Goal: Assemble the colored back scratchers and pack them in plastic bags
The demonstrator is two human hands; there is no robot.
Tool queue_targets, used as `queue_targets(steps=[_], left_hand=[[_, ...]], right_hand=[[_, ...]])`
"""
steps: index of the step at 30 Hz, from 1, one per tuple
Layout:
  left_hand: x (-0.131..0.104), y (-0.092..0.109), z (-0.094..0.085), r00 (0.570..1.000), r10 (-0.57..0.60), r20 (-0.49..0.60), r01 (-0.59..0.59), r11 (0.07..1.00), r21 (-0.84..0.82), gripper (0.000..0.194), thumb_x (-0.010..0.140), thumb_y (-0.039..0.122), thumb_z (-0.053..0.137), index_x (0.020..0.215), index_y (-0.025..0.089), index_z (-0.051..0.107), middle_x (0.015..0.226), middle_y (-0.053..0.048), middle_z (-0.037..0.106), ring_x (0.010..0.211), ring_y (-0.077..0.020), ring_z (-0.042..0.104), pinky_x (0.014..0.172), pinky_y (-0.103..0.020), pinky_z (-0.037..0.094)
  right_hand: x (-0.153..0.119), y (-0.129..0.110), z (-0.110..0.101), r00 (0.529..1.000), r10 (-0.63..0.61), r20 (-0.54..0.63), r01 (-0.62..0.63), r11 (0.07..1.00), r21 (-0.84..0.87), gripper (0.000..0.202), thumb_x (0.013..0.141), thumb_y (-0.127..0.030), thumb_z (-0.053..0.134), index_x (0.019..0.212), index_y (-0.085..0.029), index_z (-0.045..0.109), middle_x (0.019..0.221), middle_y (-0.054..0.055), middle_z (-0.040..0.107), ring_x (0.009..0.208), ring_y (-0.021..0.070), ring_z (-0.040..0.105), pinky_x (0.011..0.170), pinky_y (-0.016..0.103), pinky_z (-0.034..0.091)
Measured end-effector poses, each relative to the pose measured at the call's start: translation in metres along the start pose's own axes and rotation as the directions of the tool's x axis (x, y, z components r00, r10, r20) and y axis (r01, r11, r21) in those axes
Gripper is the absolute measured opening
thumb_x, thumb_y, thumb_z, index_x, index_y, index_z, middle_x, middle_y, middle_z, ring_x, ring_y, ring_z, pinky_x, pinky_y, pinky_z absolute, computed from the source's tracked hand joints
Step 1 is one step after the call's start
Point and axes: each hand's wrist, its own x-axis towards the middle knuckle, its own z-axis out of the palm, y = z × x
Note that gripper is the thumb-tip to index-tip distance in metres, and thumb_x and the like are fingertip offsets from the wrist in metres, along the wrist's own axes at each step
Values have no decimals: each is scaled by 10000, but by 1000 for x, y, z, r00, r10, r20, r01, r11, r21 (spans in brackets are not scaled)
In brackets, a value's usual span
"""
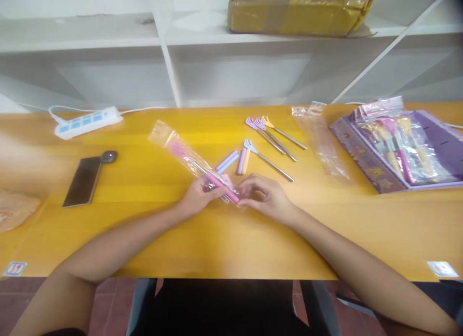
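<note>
**Pink scratcher in its bag, at the fingertips of two hands**

The left hand (197,197) is closed around the pink scratcher (216,180) through the film, thumb on top of the grip. The right hand (269,197) has its fingers curled, thumb and forefinger narrowed at the grip's lower end; whether they pinch the film or just touch it, I cannot tell. The step looks like handling at the bag's end. A next move there would call for a steady left hold and a light fingertip grip on the thin film.

The bag (159,132) runs up past the scratcher's claw; whether it covers the grip's very end is unclear. Just beyond lie four loose sleeves (227,161), then four bare scratchers (275,167), claws towards the shelf. To their right a flat bag (321,138) shows nothing inside. Farther right, the purple box (372,167) holds bagged brushes (405,148), tilted over its near-left wall.
</note>
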Motion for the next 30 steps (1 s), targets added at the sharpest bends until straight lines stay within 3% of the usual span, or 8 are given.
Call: queue_targets(steps=[6, 10, 13, 17, 21, 24, 27, 30], left_hand=[[-1, 2, 0, 992, -103, 72, 99, 993, 57, 382, 850, 508, 915, 987, 165, 816, 969, -86, 836, 904, -237, 793, 822, -327, 634], [1, 3, -4, 985, -133, 109, 131, 991, 26, 413, 928, 543, 837, 955, 135, 780, 856, -91, 823, 762, -199, 773, 725, -289, 603], [3, 2, -5, 986, -140, 91, 143, 989, -33, 438, 956, 572, 798, 934, 137, 751, 821, -87, 812, 722, -180, 756, 716, -277, 583], [4, -1, -5, 992, -113, 51, 116, 991, -66, 404, 930, 544, 835, 914, 159, 714, 836, -78, 810, 801, -199, 773, 791, -304, 594], [5, -5, -8, 995, -102, 23, 103, 994, -39, 398, 921, 529, 847, 946, 152, 722, 844, -65, 806, 772, -192, 767, 794, -317, 602], [4, -3, -8, 994, -98, 40, 96, 994, 60, 393, 931, 516, 840, 919, 134, 747, 861, -78, 812, 781, -185, 769, 774, -294, 596], [2, 3, -3, 990, -123, 71, 112, 983, 143, 376, 923, 500, 850, 934, 132, 769, 901, -87, 828, 832, -196, 780, 797, -298, 607], [-1, 5, 3, 983, -157, 94, 144, 980, 137, 389, 883, 502, 884, 962, 143, 756, 892, -70, 822, 836, -199, 777, 811, -315, 618]], right_hand=[[-6, -1, 8, 993, -99, 71, 108, 985, -136, 351, 996, -501, 794, 1196, -233, 689, 972, 54, 709, 773, 159, 685, 737, 312, 598], [-6, 4, 1, 962, -198, 189, 214, 975, -67, 423, 1090, -524, 647, 1378, -219, 592, 1037, 68, 693, 768, 148, 663, 715, 294, 584], [-6, 8, -7, 931, -279, 236, 306, 948, -86, 403, 1101, -376, 623, 1455, -220, 510, 1073, 77, 676, 793, 156, 663, 746, 313, 594], [-6, 7, -9, 910, -341, 235, 395, 886, -244, 437, 988, -105, 594, 1400, -234, 530, 1100, 78, 659, 809, 154, 660, 708, 295, 578], [-5, 1, -5, 870, -428, 245, 493, 776, -395, 345, 1031, -124, 619, 1360, -223, 589, 1147, 96, 664, 907, 162, 680, 733, 271, 586], [-5, -3, -4, 831, -493, 259, 555, 696, -455, 189, 1087, -192, 633, 1275, -202, 656, 1079, 81, 650, 849, 138, 659, 708, 249, 558], [-4, -4, -3, 835, -503, 223, 549, 730, -407, 129, 1081, -211, 672, 1206, -194, 702, 1043, 64, 624, 794, 111, 629, 694, 234, 541], [-4, -2, 0, 867, -468, 168, 497, 797, -344, 114, 1057, -211, 713, 1169, -199, 732, 1037, 58, 606, 818, 115, 639, 731, 245, 556]])
